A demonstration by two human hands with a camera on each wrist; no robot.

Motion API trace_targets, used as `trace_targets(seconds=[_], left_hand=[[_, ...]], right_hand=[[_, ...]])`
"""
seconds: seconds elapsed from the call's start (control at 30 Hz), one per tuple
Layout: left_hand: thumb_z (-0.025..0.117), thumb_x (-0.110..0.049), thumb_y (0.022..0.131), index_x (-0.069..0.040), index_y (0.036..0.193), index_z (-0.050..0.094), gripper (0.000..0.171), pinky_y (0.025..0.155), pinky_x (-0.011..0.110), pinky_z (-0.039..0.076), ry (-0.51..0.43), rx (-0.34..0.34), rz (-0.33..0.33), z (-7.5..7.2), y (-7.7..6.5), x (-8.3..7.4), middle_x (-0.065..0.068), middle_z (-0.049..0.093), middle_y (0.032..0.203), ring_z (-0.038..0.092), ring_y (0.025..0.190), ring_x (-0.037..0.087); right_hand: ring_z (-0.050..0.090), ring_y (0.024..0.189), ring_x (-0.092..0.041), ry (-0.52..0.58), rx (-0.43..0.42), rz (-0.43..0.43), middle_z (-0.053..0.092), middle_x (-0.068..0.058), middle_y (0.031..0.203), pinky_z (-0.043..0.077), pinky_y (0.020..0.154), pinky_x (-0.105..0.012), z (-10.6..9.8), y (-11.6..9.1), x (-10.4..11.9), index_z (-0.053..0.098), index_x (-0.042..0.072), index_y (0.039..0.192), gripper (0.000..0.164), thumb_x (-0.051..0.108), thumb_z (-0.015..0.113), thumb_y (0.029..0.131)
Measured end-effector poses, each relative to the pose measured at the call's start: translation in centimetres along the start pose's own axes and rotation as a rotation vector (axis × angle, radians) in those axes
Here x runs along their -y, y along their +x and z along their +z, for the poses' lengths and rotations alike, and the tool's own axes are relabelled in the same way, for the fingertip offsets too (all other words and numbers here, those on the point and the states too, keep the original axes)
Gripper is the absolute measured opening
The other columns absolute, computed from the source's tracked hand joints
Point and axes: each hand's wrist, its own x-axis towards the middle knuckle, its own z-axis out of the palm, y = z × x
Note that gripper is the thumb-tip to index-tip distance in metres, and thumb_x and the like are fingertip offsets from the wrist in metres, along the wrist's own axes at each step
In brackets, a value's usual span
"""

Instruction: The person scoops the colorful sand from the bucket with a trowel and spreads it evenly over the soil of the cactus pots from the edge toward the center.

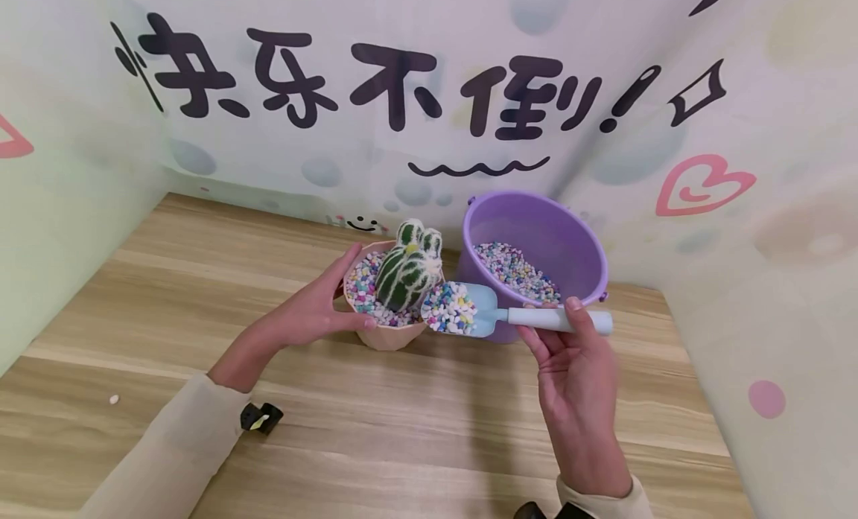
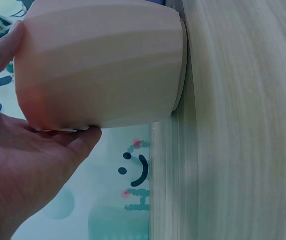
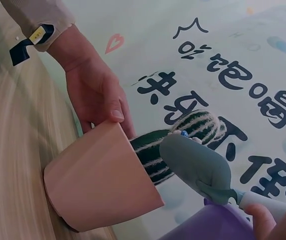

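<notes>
A pale pink faceted flowerpot [image 1: 387, 338] stands on the table with a green, white-striped cactus [image 1: 405, 283] in it. Colourful pebbles [image 1: 362, 287] surround the cactus. My left hand [image 1: 310, 310] grips the pot from the left, thumb on the near rim and fingers on the far side, against its wall in the left wrist view. Between thumb and fingers, my right hand [image 1: 578, 377] holds a small trowel [image 1: 485, 301] by its white handle. Its light blue blade carries a heap of pebbles [image 1: 450, 308] at the pot's right rim, beside the cactus.
A purple bucket [image 1: 536, 225] behind the trowel holds more pebbles [image 1: 519, 269]. One loose white pebble [image 1: 114, 399] lies on the wooden table [image 1: 375, 430] at the left. A printed backdrop [image 1: 375, 154] rises behind the table and along its sides.
</notes>
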Motion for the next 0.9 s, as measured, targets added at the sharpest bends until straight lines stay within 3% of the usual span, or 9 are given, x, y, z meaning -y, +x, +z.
trace_targets(seconds=[0.17,0.37,0.67,0.9], left_hand=[[0.078,-0.024,0.083,-0.019,0.157,-0.006,0.112,0.113,0.052,0.030,0.006,-0.001,-0.006,0.0,0.0,-0.1,0.013,0.009,0.162,0.028,0.142,0.033],[0.079,-0.025,0.082,-0.019,0.157,-0.006,0.113,0.114,0.051,0.029,-0.001,-0.007,-0.003,0.0,0.0,-0.1,0.012,0.012,0.161,0.027,0.143,0.031],[0.080,-0.023,0.081,-0.027,0.157,0.003,0.109,0.114,0.054,0.028,0.009,-0.012,0.044,0.0,0.2,-0.1,0.008,0.018,0.160,0.028,0.142,0.029],[0.080,-0.024,0.080,-0.024,0.157,0.000,0.111,0.115,0.052,0.028,0.003,-0.011,0.012,0.0,0.0,-0.1,0.008,0.015,0.161,0.027,0.143,0.029]], right_hand=[[0.073,0.082,-0.033,-0.012,0.003,-0.043,0.070,-0.017,0.079,0.058,0.071,-0.042,0.0,-0.2,-0.6,0.056,-0.005,0.105,0.025,0.010,0.069,0.090],[0.073,0.078,-0.031,-0.033,-0.015,-0.074,0.070,-0.015,0.078,0.058,0.068,-0.042,0.1,-0.3,-1.2,0.057,-0.003,0.106,0.023,0.009,0.069,0.090],[0.073,0.073,-0.030,-0.059,-0.009,-0.125,0.068,-0.013,0.077,0.058,0.067,-0.043,0.4,-0.2,-1.5,0.057,-0.005,0.104,0.028,0.008,0.074,0.086],[0.072,0.067,-0.027,-0.102,-0.015,-0.128,0.069,-0.013,0.077,0.058,0.067,-0.043,0.7,-0.1,-1.6,0.057,-0.003,0.104,0.028,0.008,0.074,0.085]])
